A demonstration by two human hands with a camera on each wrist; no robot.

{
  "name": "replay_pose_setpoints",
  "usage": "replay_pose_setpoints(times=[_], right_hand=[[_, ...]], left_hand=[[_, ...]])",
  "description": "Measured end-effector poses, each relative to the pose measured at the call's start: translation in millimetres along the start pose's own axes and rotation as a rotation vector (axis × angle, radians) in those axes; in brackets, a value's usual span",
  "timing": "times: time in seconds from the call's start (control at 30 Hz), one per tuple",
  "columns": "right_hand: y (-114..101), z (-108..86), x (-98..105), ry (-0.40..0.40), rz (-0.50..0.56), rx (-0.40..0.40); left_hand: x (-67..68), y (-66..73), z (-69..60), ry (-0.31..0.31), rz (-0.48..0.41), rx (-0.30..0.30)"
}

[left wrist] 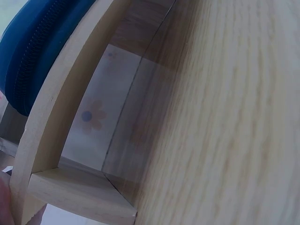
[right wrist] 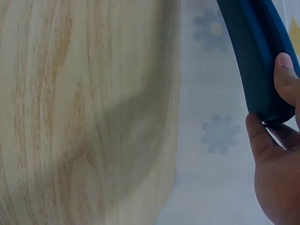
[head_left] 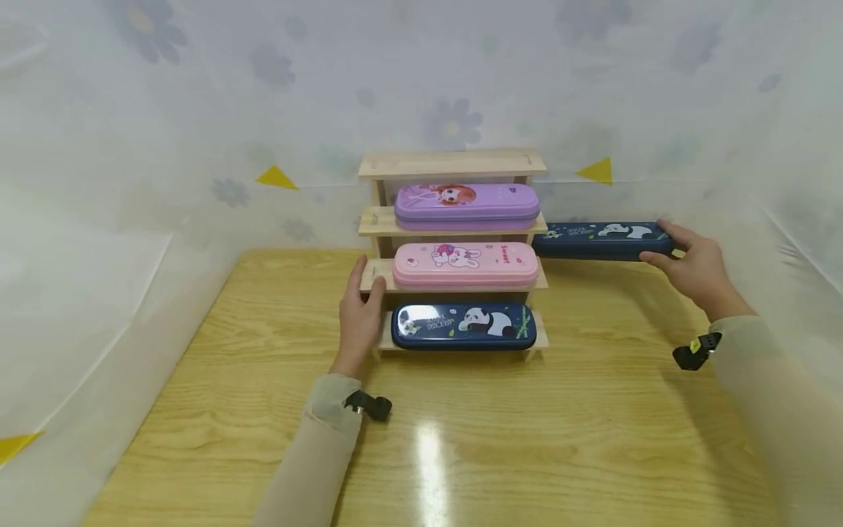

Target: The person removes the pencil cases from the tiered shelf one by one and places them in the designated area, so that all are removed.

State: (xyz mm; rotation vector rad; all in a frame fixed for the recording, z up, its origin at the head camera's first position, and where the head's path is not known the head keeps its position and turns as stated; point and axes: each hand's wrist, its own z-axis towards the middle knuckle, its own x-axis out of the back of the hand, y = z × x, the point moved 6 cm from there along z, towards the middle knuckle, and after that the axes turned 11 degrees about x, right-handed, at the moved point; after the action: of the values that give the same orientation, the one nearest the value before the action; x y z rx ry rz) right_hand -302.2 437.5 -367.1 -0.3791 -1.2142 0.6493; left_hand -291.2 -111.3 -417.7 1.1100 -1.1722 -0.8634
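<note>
Creased sleeve (head_left: 306, 461); left hand (head_left: 358, 318) holds wooden rack (head_left: 453, 164); right hand (head_left: 697, 269) pinches rounded case (head_left: 596, 241)

Flower-print sheeting (head_left: 369, 58) walling a wood-grain table (head_left: 527, 439) suggests a makeshift, curtained-off workspace.

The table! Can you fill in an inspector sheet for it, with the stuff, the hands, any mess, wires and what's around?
Surface: table wood-grained, with a streak of glare.
Job's things: shelf carrying a purple case, pink case and lower panda case; held panda case off to the shelf's right.
Clutter: nothing seen.
Hands: left hand holds the shelf's left side; right hand grips the held panda case's right end.
Cables: nothing seen.
Surroundings: pale flowered sheets with yellow triangles.
</note>
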Motion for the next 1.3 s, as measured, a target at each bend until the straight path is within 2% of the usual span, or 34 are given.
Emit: replay_pose_setpoints(times=[0.2,0.37,0.53,0.77,1.0,1.3], right_hand=[[4.9,2.8,-9.3,-0.036,0.034,-0.024],[8.5,5.0,-16.6,-0.068,0.041,-0.045],[11.3,6.3,-21.8,-0.063,0.072,-0.035],[9.6,5.0,-26.7,-0.061,0.081,-0.021],[12.1,4.5,-29.3,-0.066,0.106,-0.035],[21.5,7.3,-33.1,-0.099,0.129,-0.069]], left_hand=[[-0.9,-0.6,-0.5,0.001,-0.012,0.007],[-1.5,0.7,-0.1,0.003,-0.008,-0.012],[-1.9,1.5,0.1,0.002,-0.011,-0.031],[-1.8,1.5,-0.3,-0.003,-0.013,-0.028],[-1.8,0.3,-0.3,-0.001,-0.004,-0.011],[0.2,0.4,-1.5,0.008,0.020,-0.028]])
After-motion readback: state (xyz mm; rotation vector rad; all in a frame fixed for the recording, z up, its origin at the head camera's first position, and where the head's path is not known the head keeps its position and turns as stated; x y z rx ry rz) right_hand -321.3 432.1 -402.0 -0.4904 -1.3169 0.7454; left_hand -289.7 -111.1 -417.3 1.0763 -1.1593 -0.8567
